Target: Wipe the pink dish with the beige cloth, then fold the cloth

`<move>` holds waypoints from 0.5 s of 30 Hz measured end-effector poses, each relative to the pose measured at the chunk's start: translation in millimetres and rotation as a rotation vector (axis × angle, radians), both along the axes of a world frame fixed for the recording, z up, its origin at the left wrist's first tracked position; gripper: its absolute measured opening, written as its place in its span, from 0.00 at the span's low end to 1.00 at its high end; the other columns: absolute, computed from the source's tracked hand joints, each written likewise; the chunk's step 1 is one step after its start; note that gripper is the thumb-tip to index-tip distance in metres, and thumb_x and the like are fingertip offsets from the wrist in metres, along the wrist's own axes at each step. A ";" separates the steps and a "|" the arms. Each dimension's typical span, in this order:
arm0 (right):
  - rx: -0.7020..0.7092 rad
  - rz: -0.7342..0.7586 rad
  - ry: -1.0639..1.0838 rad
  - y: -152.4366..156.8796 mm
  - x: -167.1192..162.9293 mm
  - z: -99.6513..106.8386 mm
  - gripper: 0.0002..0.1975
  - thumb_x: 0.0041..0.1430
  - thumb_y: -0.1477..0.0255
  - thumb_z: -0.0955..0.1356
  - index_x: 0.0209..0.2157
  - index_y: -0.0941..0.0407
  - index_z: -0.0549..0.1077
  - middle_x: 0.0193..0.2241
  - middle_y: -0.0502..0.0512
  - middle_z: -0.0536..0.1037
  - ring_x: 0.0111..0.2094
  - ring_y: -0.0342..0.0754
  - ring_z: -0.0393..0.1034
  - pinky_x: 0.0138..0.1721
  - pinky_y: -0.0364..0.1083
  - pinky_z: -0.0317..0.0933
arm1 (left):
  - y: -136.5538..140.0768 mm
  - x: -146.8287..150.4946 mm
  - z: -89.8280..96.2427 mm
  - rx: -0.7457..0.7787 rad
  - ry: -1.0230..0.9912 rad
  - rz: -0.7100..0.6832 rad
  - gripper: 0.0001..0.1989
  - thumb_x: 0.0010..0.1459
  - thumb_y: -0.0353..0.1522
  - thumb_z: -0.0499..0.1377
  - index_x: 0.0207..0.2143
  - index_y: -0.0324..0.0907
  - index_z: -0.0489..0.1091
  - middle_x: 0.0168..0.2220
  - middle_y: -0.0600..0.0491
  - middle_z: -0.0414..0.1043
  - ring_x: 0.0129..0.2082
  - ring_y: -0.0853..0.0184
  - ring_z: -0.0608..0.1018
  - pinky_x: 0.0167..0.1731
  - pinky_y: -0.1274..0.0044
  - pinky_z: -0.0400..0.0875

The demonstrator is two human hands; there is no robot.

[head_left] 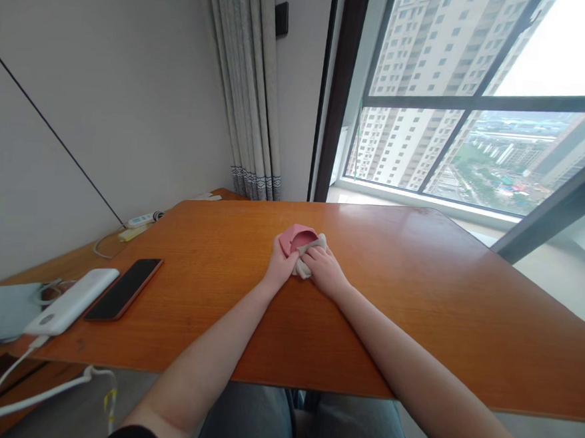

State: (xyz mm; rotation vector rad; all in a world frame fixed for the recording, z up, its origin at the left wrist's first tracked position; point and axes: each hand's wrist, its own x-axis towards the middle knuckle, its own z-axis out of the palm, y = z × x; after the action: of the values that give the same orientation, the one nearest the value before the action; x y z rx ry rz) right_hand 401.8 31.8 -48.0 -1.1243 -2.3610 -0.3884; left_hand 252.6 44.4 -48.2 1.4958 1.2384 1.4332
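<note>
Pink container (297, 237) (long axis unclear) opens toward cloth (302, 269).

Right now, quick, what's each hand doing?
Left hand: closed, holding the pink hollow object.
Right hand: closed on the pale cloth, against the pink object.

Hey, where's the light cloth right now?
In the head view, the light cloth is near the centre, above the wooden table, in the right hand, against the pink container in the left hand.
</note>
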 end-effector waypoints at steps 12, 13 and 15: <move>0.149 0.013 0.028 -2.5 -1.6 3.5 0.10 0.62 0.76 0.61 0.34 0.55 0.74 0.31 0.54 0.72 0.39 0.49 0.61 0.55 0.55 0.52 | -9.3 2.7 7.8 0.019 -0.180 -0.014 0.42 0.51 0.37 0.63 0.63 0.42 0.43 0.59 0.42 0.60 0.57 0.59 0.67 0.55 0.69 0.63; 0.156 0.015 0.047 -4.0 -2.7 2.8 0.10 0.61 0.76 0.61 0.35 0.55 0.74 0.32 0.55 0.72 0.39 0.49 0.61 0.55 0.54 0.52 | -11.0 7.7 5.2 -0.003 -0.233 -0.008 0.42 0.51 0.37 0.63 0.62 0.43 0.42 0.58 0.42 0.61 0.56 0.60 0.69 0.54 0.69 0.65; 0.152 0.026 0.069 -5.6 -4.8 1.9 0.10 0.60 0.77 0.61 0.37 0.56 0.74 0.33 0.55 0.72 0.39 0.49 0.61 0.55 0.54 0.52 | -12.2 13.4 2.5 -0.013 -0.254 0.003 0.37 0.50 0.35 0.63 0.58 0.43 0.48 0.55 0.44 0.64 0.54 0.61 0.71 0.53 0.69 0.65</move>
State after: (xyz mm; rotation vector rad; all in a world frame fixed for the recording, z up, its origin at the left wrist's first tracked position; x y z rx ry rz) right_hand 396.9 26.2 -46.1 -1.0193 -2.2429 -0.5026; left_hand 265.9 32.2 -45.8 1.2579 1.0917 1.5597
